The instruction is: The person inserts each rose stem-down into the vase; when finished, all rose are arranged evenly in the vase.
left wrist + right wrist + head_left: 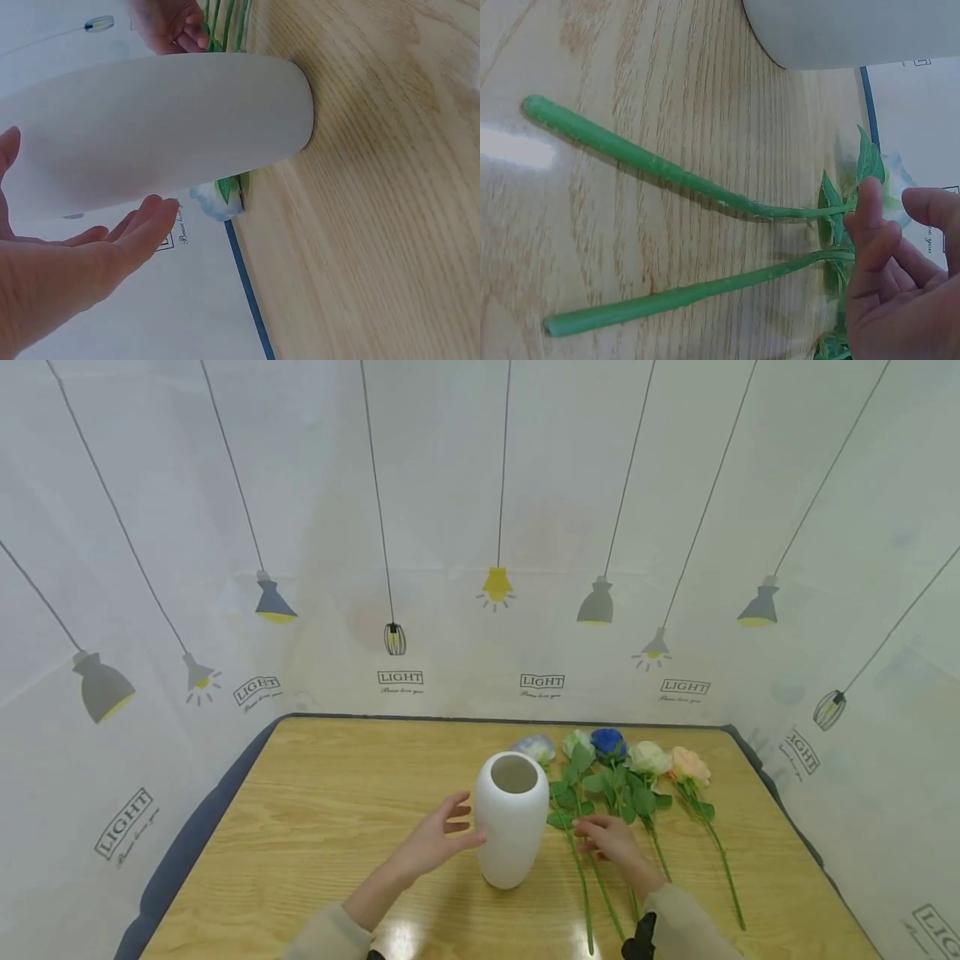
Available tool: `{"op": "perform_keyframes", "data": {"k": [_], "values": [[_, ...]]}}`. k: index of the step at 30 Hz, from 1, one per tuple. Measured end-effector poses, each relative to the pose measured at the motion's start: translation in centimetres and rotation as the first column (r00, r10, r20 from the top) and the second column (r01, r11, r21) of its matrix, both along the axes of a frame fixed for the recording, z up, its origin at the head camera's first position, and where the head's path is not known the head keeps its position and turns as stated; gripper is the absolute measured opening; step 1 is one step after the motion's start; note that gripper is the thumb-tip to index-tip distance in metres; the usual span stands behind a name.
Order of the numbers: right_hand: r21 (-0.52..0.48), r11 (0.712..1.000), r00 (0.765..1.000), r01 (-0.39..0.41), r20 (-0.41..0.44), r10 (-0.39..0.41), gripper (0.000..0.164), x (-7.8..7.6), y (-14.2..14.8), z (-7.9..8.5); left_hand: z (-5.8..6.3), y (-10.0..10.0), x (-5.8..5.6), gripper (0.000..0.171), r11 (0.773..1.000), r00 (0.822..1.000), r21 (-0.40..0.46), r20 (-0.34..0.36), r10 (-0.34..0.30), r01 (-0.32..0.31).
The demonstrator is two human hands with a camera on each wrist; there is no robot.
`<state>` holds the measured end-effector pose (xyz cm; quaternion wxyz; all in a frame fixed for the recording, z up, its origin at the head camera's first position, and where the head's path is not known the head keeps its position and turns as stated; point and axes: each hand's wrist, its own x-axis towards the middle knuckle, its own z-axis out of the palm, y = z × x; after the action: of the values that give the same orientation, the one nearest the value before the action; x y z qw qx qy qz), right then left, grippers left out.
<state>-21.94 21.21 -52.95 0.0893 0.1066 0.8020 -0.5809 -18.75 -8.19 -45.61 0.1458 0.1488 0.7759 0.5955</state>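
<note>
A tall white vase (512, 835) stands upright on the wooden table. Beside its left wall is my left hand (431, 842), fingers spread and thumb at the surface; the left wrist view shows the palm turned toward the vase (172, 135). My right hand (611, 843) hovers at the green stems right of the vase, its fingers loosely bent. In the right wrist view, thumb and forefinger are apart, with the fingertips close over a flower stem (780, 212). A second stem (690, 294) lies alongside.
Artificial flowers lie in a row at the right: a pale blue one (535, 747), a greenish-white one (578, 745), a blue rose (608, 742), a cream one (649, 758) and a peach one (690, 766). A lamp-printed sheet (450, 527) surrounds the table (337, 802).
</note>
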Motion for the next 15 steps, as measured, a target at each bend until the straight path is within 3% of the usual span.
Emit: {"op": "perform_keyframes", "data": {"k": [7, 15], "values": [[0.062, 0.998, 1.000, 0.000, -0.010, 0.001, 0.030, -0.6, -0.4, -1.0, -0.6, 0.3, 0.4, 0.072, 1.000, 1.000, 0.010, 0.029, 0.004, -0.005], [0.063, 0.998, 0.999, 0.004, -0.033, -0.002, 0.030, -0.8, -0.6, -1.7, -1.6, 0.7, -0.1, 0.067, 0.999, 0.998, 0.036, 0.065, 0.002, -0.004]]}}
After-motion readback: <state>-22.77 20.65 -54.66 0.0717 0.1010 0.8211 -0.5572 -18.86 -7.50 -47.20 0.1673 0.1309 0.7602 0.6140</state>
